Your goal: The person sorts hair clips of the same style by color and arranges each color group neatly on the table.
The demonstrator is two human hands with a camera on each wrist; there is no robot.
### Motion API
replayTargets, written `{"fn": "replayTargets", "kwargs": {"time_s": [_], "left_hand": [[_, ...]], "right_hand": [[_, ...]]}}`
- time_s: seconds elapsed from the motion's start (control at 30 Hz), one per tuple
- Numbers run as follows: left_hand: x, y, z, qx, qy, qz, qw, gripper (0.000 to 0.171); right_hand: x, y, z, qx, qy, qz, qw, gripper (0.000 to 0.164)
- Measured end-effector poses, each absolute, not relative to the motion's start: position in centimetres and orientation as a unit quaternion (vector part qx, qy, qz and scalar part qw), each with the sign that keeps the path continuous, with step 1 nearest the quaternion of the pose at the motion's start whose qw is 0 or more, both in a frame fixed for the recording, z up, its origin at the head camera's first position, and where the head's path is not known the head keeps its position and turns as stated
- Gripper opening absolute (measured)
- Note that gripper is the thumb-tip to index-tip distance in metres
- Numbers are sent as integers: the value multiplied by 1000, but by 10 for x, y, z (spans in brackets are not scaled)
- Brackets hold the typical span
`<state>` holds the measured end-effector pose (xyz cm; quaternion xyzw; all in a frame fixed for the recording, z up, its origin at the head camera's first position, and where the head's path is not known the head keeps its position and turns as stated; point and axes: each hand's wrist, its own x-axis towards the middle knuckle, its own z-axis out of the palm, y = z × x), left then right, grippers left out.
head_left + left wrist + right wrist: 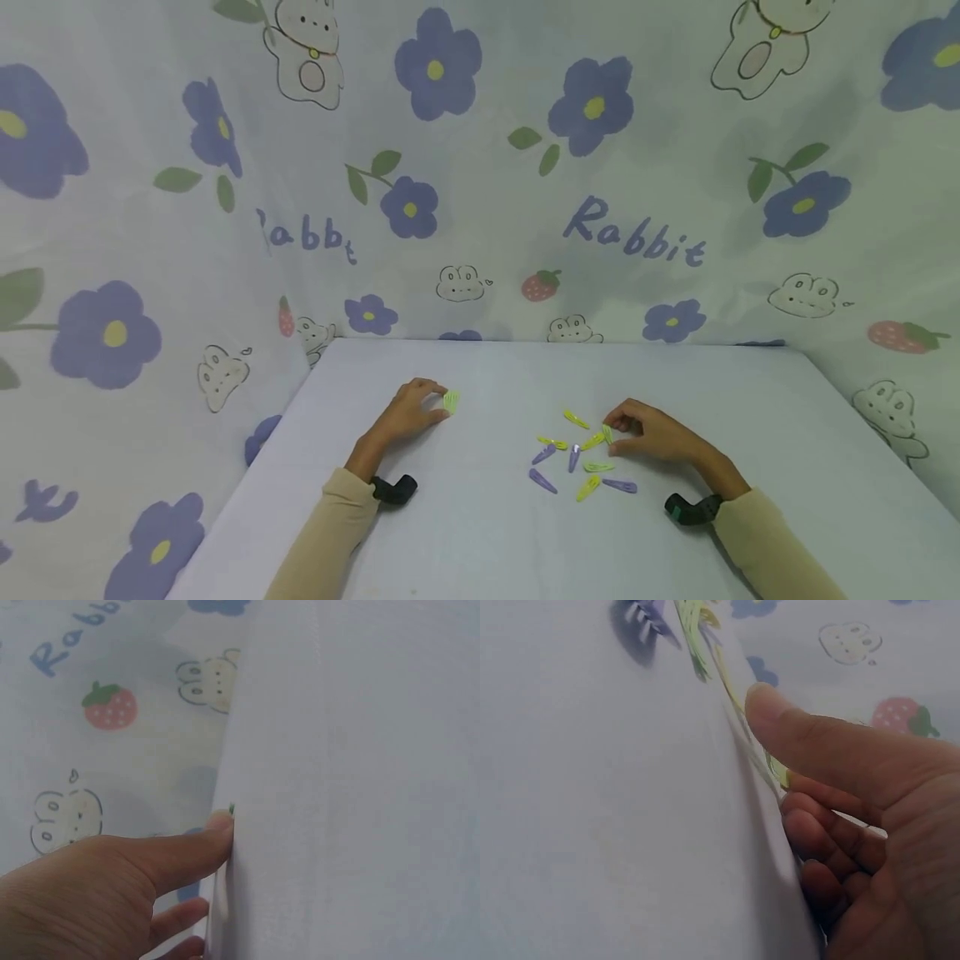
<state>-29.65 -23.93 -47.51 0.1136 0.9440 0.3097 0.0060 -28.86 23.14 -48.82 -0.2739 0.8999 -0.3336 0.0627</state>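
Note:
My left hand (408,410) is at the left of the table, its index finger and thumb bent around the two ends of a small group of light green hair clips (451,402). In the left wrist view only a green tip (232,808) shows past the thumb. My right hand (652,433) holds one light green hair clip (607,433) between thumb and index finger, beside loose clips. Among these are yellow clips (588,487), purple clips (542,481) and another light green clip (598,467). The right wrist view shows the held clip edge-on, partly hidden by the thumb.
The clips lie scattered on a white-covered table (450,533), mostly left of my right hand. A cloth printed with rabbits and flowers (465,167) hangs behind the table and along its sides. Dark wrist cameras (395,490) sit on both wrists.

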Motion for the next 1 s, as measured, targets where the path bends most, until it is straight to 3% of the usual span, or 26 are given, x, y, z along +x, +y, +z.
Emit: {"fn": "replayTargets", "kwargs": {"time_s": [0.33,1.0], "left_hand": [[-294,-238,-475,105,944,312,5,42],[-299,-239,-472,114,949,292,8,43]], "right_hand": [[-290,235,-487,-253,884,-384,79,41],[-287,220,-457,-235,898,-369,52,42]]}}
